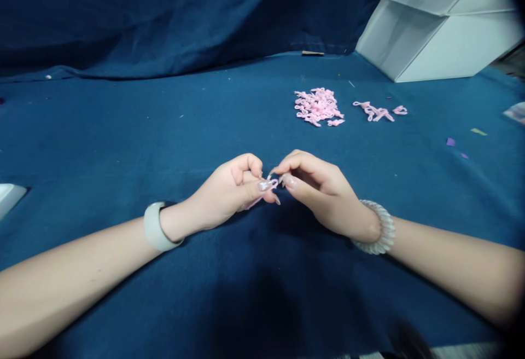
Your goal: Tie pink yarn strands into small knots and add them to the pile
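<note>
Seen from the person's own head, two bare forearms reach in from the lower corners and meet at the centre, above a table (172, 129) draped in dark blue cloth (123, 25). The left hand (221, 192), with a wide pale grey band (153, 227) at its wrist, curls its fingers inward and pinches a small pink loop (270, 183) between thumb and fingertip. A thin pink tail (252, 204) of the same piece trails below the thumb. The right hand (320, 189), wearing a pale coiled bracelet (379, 229), comes in from the other side, its thumb and forefinger pressed together on the far end of the loop. The two hands nearly touch around it, and how the loop is twisted or joined is too small to tell. Ahead of the right hand lies a heap of similar pink loops (316, 106), with a looser cluster of pink pieces (379, 111) just beside it, farther from the hand. Purple scraps (450, 142) sit well off to the right of the right hand. The piece is tiny and held only at the tips, so a slackened pinch or a slip against the long fingernails (264, 185) could drop it, while too hard a pull could bend or tear the thin tail.
</note>
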Available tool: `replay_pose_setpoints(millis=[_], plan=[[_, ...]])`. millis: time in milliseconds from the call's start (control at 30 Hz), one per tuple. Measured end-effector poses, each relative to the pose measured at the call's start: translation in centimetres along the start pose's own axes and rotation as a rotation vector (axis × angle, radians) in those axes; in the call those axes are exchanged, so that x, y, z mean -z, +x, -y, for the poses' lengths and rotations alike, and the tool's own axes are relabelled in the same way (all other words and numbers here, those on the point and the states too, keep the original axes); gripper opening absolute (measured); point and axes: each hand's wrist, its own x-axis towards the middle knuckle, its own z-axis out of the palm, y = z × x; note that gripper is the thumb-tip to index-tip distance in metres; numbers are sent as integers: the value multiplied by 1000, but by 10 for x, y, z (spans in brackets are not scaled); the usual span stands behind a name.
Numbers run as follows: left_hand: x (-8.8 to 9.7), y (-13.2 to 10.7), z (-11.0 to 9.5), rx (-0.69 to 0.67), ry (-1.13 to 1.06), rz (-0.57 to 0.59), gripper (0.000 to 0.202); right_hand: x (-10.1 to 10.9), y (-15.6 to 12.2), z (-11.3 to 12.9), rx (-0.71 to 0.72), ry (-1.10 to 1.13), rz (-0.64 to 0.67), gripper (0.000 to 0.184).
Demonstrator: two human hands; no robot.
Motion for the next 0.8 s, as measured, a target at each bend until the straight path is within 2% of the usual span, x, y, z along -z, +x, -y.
replay_pose_setpoints(millis=[200, 300, 500, 567, 667, 800], plan=[[-2, 2, 1, -30, 7, -40, 35, -3, 3, -1, 34, -24, -1, 7], [-2, 2, 1, -23, 63, -50, 32, -3, 4, -1, 56, -86, -15, 12], [-2, 3, 3, -16, 14, -144, 28, -1, 2, -5, -42, -13, -105, 16], [-2, 5, 3, 5, -33, -183, 31, -1, 2, -8, -134, 104, -102, 18], [-2, 6, 0, 55, -114, -229, 33, -2, 2, -12, -253, 402, -65, 18], [-2, 6, -3, 107, -119, -236, 23, -2, 4, -11, -382, 797, -24, 12]])
